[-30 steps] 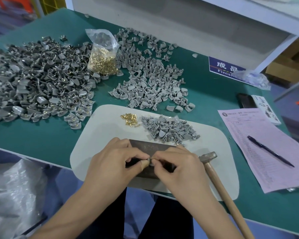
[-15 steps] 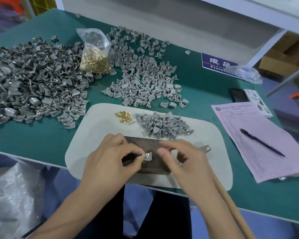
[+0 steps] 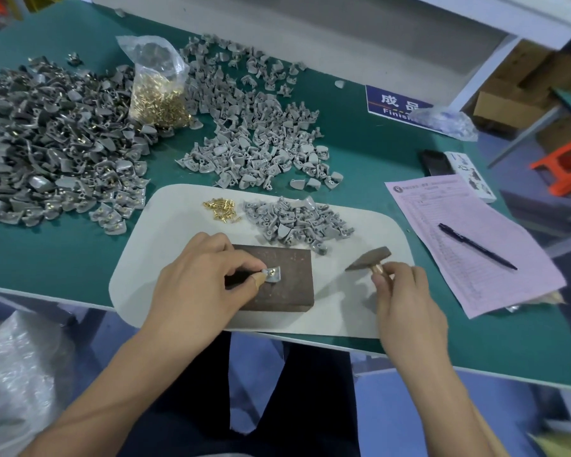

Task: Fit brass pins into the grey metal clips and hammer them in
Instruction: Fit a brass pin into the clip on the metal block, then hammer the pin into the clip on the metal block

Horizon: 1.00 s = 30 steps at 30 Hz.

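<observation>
Clip [image 3: 273, 274] w/ brass pin in it sits on dark metal block [image 3: 277, 278], pinched betw. left hand [image 3: 205, 285] thumb & forefinger fingers [image 3: 259, 279]. Right hand [image 3: 406, 298] fingers curl round hammer [image 3: 370, 259] handle just below head, head raised off white mat [image 3: 360, 311], right of left fingers. Loose brass pins [image 3: 221, 208] & small clip pile [image 3: 297, 222] beyond fingers on mat.

On the dark block [image 3: 277, 278], the left hand [image 3: 205, 285] pinches a grey clip [image 3: 273, 274] holding a brass pin. Right of the block, the right hand [image 3: 406, 298] grips the hammer [image 3: 370, 258] near its head.
</observation>
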Motion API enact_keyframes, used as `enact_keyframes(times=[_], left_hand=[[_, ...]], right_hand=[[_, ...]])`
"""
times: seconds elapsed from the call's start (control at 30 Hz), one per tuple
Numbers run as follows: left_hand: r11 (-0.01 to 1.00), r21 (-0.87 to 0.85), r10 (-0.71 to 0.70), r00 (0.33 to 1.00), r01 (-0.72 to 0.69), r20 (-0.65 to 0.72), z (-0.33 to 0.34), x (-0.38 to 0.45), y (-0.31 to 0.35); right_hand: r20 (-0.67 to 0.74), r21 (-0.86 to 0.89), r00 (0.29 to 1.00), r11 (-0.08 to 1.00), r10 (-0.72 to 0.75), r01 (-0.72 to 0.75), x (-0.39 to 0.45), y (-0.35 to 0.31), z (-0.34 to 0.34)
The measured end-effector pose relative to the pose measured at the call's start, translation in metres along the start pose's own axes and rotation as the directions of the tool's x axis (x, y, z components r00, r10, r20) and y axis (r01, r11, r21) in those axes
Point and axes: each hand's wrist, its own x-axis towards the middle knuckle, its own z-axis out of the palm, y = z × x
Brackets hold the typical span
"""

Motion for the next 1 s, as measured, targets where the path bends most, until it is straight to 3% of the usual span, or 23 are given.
enact_keyframes(times=[0.07,0.13,0.27,0.47,0.63,0.77,0.83,0.93,1.0], left_hand=[[1.0,0.008,0.014,1.0,-0.014,0.006,-0.001,0.002,0.0],[0.999,0.02,0.033,0.999,-0.033,0.001,-0.001,0.003,0.0],[0.999,0.027,0.046,0.999,-0.046,-0.004,-0.002,0.005,-0.001],[0.996,0.06,0.068,0.998,-0.069,0.009,-0.002,0.01,-0.001],[0.994,0.08,0.078,0.997,-0.078,-0.004,-0.003,0.008,0.0],[0.992,0.093,0.087,0.996,-0.085,-0.025,-0.002,0.006,0.003],[0.991,0.103,0.09,0.995,-0.086,-0.032,-0.002,0.006,0.003],[0.992,0.096,0.088,0.995,-0.084,-0.035,-0.001,0.007,0.002],[0.992,0.096,0.089,0.995,-0.085,-0.038,0.0,0.007,0.001]], right_hand=[[-0.02,0.278,0.997,0.958,-0.072,0.075,-0.002,-0.01,-0.01],[0.045,0.517,0.991,0.852,-0.129,0.087,-0.003,-0.023,-0.019],[0.224,0.685,0.918,0.723,-0.327,0.09,-0.009,-0.052,-0.024],[0.141,0.473,0.915,0.838,-0.377,0.273,-0.012,-0.072,-0.022],[-0.09,0.413,0.95,0.856,-0.299,0.309,-0.015,-0.077,-0.025],[0.019,0.269,0.939,0.906,-0.343,0.326,-0.024,-0.085,-0.017],[-0.008,0.203,0.934,0.914,-0.358,0.352,-0.023,-0.082,-0.018],[-0.15,0.287,0.946,0.903,-0.287,0.319,-0.019,-0.076,-0.022],[-0.148,0.302,0.941,0.892,-0.304,0.336,-0.022,-0.081,-0.019]])
